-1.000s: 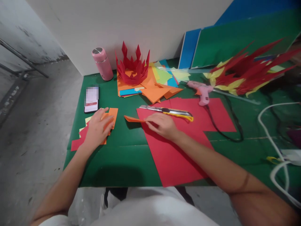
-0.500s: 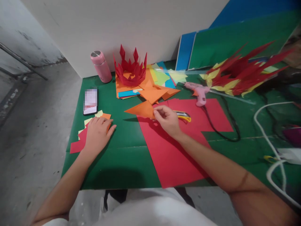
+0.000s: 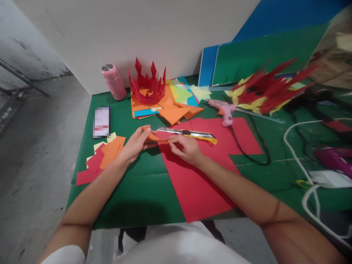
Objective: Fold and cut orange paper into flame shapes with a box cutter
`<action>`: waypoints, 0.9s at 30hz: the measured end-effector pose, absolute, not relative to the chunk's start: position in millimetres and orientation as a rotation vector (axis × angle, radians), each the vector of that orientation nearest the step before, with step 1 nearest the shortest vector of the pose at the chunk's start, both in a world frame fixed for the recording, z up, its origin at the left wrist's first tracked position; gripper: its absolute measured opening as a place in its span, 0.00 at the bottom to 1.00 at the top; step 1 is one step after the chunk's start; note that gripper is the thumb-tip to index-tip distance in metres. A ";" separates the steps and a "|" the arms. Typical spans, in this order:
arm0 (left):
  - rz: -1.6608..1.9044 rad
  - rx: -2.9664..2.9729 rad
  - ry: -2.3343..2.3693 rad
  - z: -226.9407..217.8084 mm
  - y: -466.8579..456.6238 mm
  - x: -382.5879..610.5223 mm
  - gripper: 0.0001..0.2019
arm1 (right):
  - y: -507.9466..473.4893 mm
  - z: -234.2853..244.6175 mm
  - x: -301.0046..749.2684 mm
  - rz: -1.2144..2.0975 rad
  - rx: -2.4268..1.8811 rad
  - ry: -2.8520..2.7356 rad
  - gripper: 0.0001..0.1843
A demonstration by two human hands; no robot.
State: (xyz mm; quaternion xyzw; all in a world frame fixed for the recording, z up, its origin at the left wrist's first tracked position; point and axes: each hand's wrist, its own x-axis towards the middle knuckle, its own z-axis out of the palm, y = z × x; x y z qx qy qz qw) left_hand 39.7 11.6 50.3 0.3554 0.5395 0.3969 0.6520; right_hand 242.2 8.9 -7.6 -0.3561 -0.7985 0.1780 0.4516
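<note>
My left hand [image 3: 136, 143] and my right hand [image 3: 184, 147] both pinch a small folded orange paper piece [image 3: 155, 138], held between them just above the green table [image 3: 137, 190]. The piece hangs over the left edge of a large red paper sheet [image 3: 200, 172]. A utility knife [image 3: 189, 134] with a yellow handle lies on that red sheet just beyond my right hand. A pile of red, orange and yellow paper scraps [image 3: 101, 159] lies to the left of my left hand.
A phone [image 3: 101, 122], a pink bottle [image 3: 113, 82] and a red paper crown [image 3: 146, 86] on coloured sheets [image 3: 176, 106] lie at the back. A pink glue gun [image 3: 224, 111] with a black cord, a red-yellow feather piece [image 3: 269, 88] and white cables [image 3: 302, 154] are at the right.
My left hand left the scrap pile and came right to take the orange piece together with my right hand. The orange piece was lifted off the red sheet. The view shifted right.
</note>
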 end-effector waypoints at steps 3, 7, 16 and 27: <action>0.916 0.786 1.198 44.4 13.6 39.3 0.08 | 9.5 -3.9 246.2 0.312 -0.791 -2.113 0.03; 0.996 0.761 1.150 38.1 15.6 35.7 0.04 | 20.7 6.7 262.0 0.213 -0.943 -2.168 0.01; 1.050 0.389 0.984 38.6 19.4 33.3 0.14 | 42.4 22.2 294.8 0.382 -1.284 -2.496 0.08; 1.028 0.347 0.819 33.2 18.9 33.9 0.17 | 59.0 21.0 332.5 -0.148 -1.594 -1.980 0.02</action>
